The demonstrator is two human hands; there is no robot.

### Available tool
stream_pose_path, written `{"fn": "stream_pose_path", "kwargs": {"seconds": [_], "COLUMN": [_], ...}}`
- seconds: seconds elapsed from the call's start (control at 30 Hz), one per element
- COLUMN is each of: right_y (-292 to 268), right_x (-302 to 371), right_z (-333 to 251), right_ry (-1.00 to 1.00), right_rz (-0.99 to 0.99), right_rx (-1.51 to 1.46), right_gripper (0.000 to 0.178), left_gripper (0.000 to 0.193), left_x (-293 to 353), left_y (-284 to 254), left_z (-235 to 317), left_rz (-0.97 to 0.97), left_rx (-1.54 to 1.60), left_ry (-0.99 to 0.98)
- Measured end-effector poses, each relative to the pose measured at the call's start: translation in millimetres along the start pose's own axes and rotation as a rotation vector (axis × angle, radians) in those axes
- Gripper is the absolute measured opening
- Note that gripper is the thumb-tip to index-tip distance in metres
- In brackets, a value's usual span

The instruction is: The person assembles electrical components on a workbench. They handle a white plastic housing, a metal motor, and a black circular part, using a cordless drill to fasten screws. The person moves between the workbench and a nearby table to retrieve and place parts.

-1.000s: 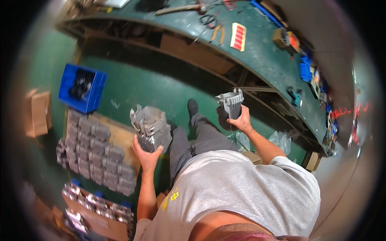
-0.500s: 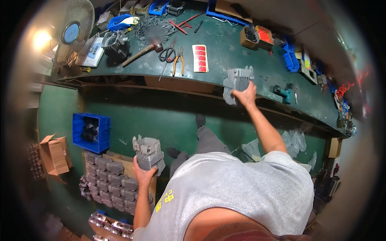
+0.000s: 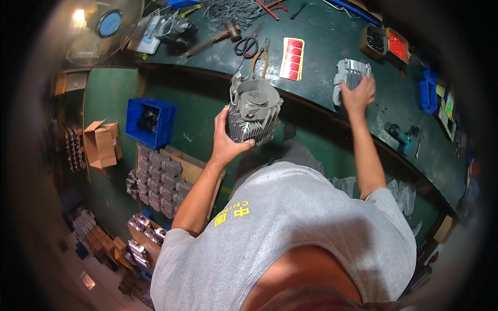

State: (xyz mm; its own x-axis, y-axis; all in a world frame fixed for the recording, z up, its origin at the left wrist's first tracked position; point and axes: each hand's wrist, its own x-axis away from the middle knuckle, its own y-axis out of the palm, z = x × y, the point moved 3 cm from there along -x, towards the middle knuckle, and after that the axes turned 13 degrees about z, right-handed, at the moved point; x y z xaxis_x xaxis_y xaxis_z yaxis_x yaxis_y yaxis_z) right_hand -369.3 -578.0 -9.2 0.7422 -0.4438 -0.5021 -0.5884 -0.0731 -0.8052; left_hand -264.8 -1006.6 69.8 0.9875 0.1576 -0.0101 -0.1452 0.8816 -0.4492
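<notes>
My left hand [image 3: 227, 141] grips a grey cast-metal housing [image 3: 254, 116] with cooling fins round its side and a round recessed top. It is held up in front of the bench edge, over the floor. My right hand [image 3: 359, 96] is on a second grey finned housing [image 3: 353, 70] at the front of the green workbench [image 3: 316, 57]; its thumb and fingers lie over the near side, slightly blurred. Between the two housings, farther back, lies a sheet of red-and-white labels [image 3: 292, 58]. Pliers with orange handles [image 3: 259, 59] lie just behind the left housing.
On the bench are scissors [image 3: 246, 47], a mallet [image 3: 223, 35], a teal power driver [image 3: 403, 136] and small boxes of black caps [image 3: 374, 40] and red caps [image 3: 397, 44]. A fan [image 3: 109, 26] stands at left. Below sit a blue crate [image 3: 150, 123] and rows of stacked housings [image 3: 158, 179].
My left hand has lifted its housing up and to the right, from above the stacked rows to the bench edge. The right housing has moved farther onto the bench. The view has shifted.
</notes>
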Motion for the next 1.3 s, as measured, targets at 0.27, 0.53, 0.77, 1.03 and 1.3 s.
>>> {"fn": "stream_pose_path", "kwargs": {"seconds": [0.27, 0.53, 0.77, 1.03, 1.3], "right_y": [-9.9, -24.3, -12.3, 9.7, -2.1], "right_x": [34.9, 13.5, 20.6, 36.0, 37.8], "right_z": [-124.8, -114.0, -106.4, -89.3, -98.7], "right_ry": [1.166, 0.977, 0.993, 1.208, 1.398], "right_rz": [-1.291, -0.916, -0.472, -0.173, -0.137], "right_rx": [-1.516, -1.374, -1.240, -0.977, -0.965], "right_gripper": [0.068, 0.042, 0.031, 0.030, 0.026], "left_gripper": [0.115, 0.117, 0.119, 0.094, 0.046], "left_x": [-75.0, -148.5, -204.3, -246.3, -248.9], "left_y": [69.3, 114.2, 151.6, 195.1, 226.7], "left_z": [18.7, -8.2, -13.8, -21.9, -54.1], "left_rz": [-0.302, -0.632, -0.881, -0.876, -0.781], "left_rx": [0.113, 0.204, 0.129, 0.067, 0.092], "left_ry": [0.113, 0.258, 0.460, 0.491, 0.283]}}
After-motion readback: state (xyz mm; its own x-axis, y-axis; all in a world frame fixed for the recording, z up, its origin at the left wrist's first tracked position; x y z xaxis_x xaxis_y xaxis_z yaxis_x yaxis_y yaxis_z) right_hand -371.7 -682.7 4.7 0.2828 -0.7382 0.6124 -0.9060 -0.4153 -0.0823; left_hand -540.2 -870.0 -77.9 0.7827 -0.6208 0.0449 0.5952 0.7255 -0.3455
